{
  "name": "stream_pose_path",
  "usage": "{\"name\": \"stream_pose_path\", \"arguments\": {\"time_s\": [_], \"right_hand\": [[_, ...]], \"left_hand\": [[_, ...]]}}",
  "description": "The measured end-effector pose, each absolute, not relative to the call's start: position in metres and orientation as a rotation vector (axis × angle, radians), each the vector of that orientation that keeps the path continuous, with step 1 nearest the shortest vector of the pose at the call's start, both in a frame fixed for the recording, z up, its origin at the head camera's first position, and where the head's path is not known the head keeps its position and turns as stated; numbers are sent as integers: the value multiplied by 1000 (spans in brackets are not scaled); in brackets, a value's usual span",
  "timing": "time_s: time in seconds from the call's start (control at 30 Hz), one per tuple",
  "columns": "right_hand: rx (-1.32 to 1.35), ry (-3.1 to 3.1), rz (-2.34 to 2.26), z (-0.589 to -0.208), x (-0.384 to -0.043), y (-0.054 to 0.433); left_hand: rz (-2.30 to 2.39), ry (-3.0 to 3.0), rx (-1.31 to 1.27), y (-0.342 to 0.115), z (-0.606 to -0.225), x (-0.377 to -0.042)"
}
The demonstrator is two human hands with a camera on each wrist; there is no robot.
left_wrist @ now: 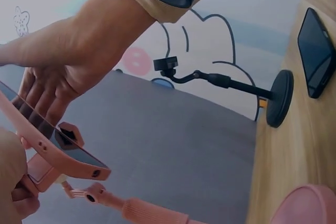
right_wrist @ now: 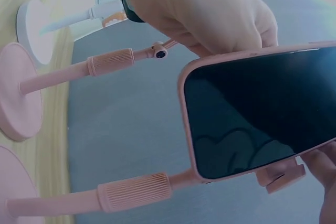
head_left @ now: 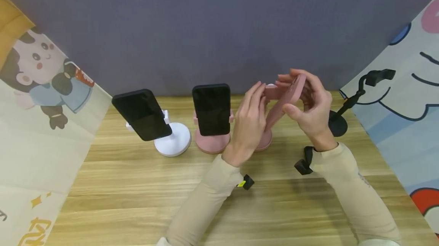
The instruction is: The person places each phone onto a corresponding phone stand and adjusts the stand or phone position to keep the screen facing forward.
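A phone in a pink case (head_left: 287, 99) is tilted at the clamp of a pink phone stand (head_left: 263, 142); its dark screen (right_wrist: 262, 111) shows in the right wrist view. My right hand (head_left: 313, 105) holds the phone by its edge, thumb on the near side and fingers round the far side. On the other side my left hand (head_left: 247, 128) pinches one arm of the clamp (left_wrist: 41, 174) with curled fingers. The opposite clamp arm (left_wrist: 71, 135) shows beyond the phone. Part of the stand is hidden behind my left hand.
Left of my hands, a black phone (head_left: 211, 109) sits in another pink stand (head_left: 212, 144), and another black phone (head_left: 140, 113) in a white stand (head_left: 173, 139). A black stand (head_left: 337, 124) is at the right. One phone (left_wrist: 316, 51) lies flat on the table.
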State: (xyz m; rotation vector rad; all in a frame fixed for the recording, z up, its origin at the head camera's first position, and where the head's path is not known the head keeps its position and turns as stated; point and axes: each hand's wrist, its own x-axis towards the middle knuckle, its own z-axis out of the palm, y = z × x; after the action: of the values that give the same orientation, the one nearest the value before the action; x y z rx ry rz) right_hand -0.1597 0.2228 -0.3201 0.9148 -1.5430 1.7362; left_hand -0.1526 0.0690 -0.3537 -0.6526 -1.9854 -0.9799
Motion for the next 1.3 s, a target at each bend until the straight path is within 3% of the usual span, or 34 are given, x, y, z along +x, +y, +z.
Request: {"name": "stream_pose_path", "arguments": {"time_s": [0.3, 0.67, 1.3], "right_hand": [[920, -1711, 1636, -307, -161, 221], [700, -1934, 1539, -292, -155, 220], [595, -1933, 1411, -297, -160, 218]], "left_hand": [[-940, -2010, -629, 66, -348, -151], [-895, -2109, -624, 62, -337, -146], [-561, -2200, -659, 58, -326, -145]]}}
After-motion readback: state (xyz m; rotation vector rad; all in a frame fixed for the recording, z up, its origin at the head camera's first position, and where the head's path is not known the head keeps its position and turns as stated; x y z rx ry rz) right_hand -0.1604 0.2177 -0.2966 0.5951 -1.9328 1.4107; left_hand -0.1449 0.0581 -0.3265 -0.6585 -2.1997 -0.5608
